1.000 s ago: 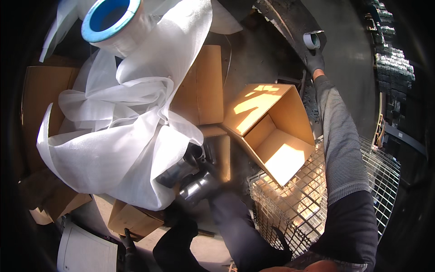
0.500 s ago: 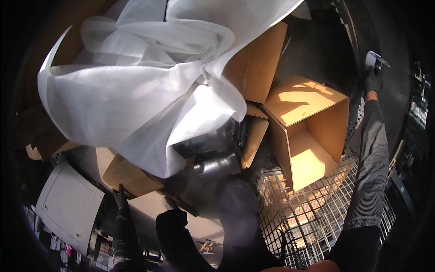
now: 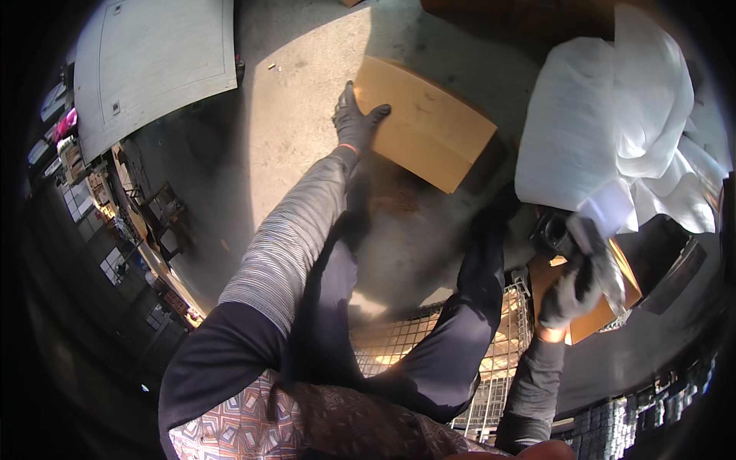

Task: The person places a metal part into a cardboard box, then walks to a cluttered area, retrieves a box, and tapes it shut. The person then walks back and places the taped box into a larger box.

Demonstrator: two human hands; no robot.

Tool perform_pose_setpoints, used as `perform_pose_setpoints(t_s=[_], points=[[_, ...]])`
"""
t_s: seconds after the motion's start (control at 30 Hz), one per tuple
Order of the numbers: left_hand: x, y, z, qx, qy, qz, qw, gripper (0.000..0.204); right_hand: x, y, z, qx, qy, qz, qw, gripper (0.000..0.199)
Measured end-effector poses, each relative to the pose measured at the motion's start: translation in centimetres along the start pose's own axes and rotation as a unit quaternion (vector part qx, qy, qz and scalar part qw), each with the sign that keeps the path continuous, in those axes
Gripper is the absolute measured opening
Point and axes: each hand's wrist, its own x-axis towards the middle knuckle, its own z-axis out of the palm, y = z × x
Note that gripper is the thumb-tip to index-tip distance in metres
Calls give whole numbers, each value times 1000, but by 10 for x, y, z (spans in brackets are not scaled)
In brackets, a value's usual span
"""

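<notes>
My left hand [image 3: 356,123], in a dark glove, grips the left edge of a brown cardboard box [image 3: 429,123], its thumb over the upper face and its fingers along the side. That box lies tilted above or on the concrete floor beyond my legs; its underside is hidden. To the right, my gloved right hand [image 3: 571,295] is closed around what looks like a tape dispenser [image 3: 606,211] with a pale roll, blurred by motion. Beneath that hand is another cardboard box [image 3: 629,276], partly covered. Black plastic parts [image 3: 552,231] sit beside it.
White foam sheeting [image 3: 575,130] is heaped at the right, above the boxes. A wire mesh cage [image 3: 498,353] stands under and beside my legs. A pale grey panel [image 3: 161,61] is at the upper left, and sunlit concrete floor [image 3: 295,100] lies next to it.
My view has swung left, so the foam sheeting now appears at the right. My left hand and its box are farther forward; my right hand with the dispenser has come closer to me.
</notes>
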Motion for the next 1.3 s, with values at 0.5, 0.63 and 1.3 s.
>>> perform_pose_setpoints(t_s=[0.5,0.63,1.3], points=[[21,-12,22,-50,-54,33,997,110,-4,98,323,-219,-448,-268,824,22],[15,-19,18,-125,-47,60,989,93,0,88,324,-216,-468,-287,808,22],[-61,-1,-98,-184,-16,367,912,74,-8,94,309,-184,-395,-281,855,20]])
